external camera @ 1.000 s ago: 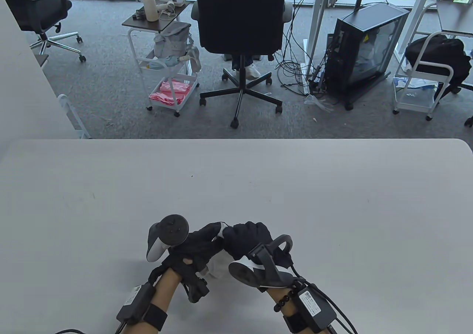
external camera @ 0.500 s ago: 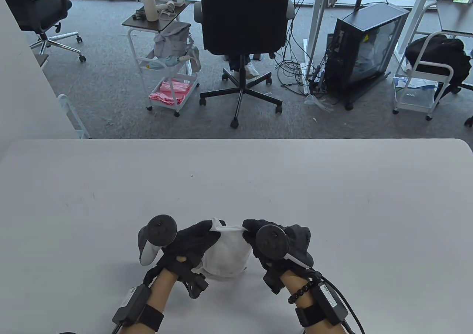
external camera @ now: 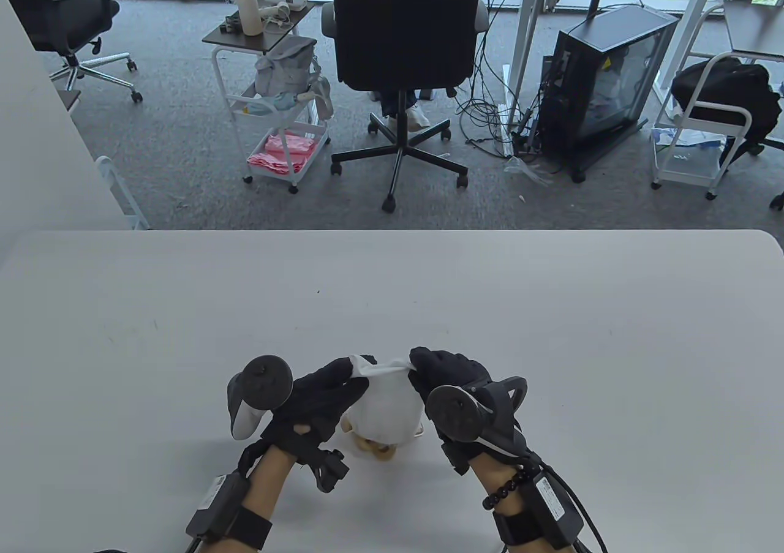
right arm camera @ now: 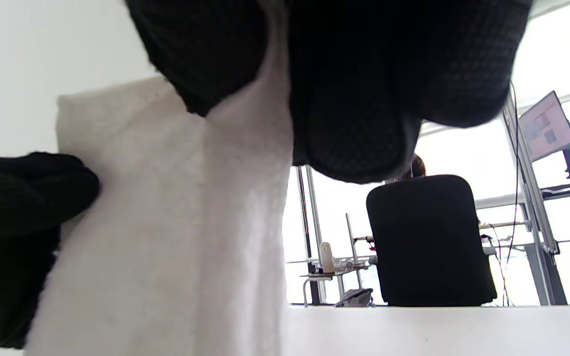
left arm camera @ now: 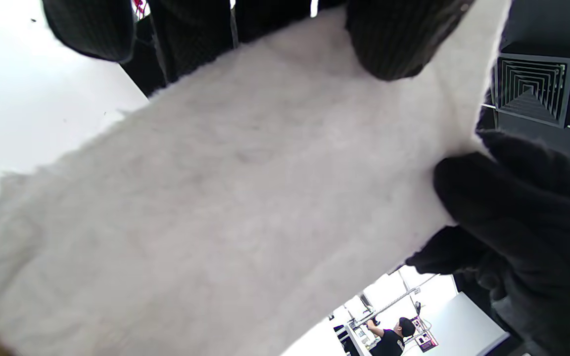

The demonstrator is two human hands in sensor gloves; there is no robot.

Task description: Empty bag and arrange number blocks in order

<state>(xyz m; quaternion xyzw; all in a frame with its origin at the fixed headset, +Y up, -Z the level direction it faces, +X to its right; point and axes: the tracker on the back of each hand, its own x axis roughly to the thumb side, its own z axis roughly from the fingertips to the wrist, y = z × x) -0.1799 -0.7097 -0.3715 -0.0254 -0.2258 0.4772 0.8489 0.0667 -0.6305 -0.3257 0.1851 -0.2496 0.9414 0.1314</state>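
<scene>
A small white cloth bag [external camera: 387, 403] hangs between both hands above the near middle of the white table [external camera: 392, 296]. My left hand [external camera: 343, 381] pinches its upper left corner, my right hand [external camera: 429, 366] its upper right corner. Light wooden blocks [external camera: 375, 449] show under the bag's lower edge on the table; their numbers cannot be read. The bag's white fabric [left arm camera: 225, 198] fills the left wrist view, under my gloved fingers [left arm camera: 389, 44]. In the right wrist view the bag [right arm camera: 166, 222] hangs beneath my right fingers [right arm camera: 354, 123].
The table's far edge [external camera: 392, 231] runs across the middle of the table view. Beyond it stand a black office chair [external camera: 404, 45], a white trolley [external camera: 278, 124] and a computer case [external camera: 603, 81] on the carpet.
The hands drew apart and spread the bag between them, then lifted it a little. Wooden blocks have appeared under its lower edge on the table.
</scene>
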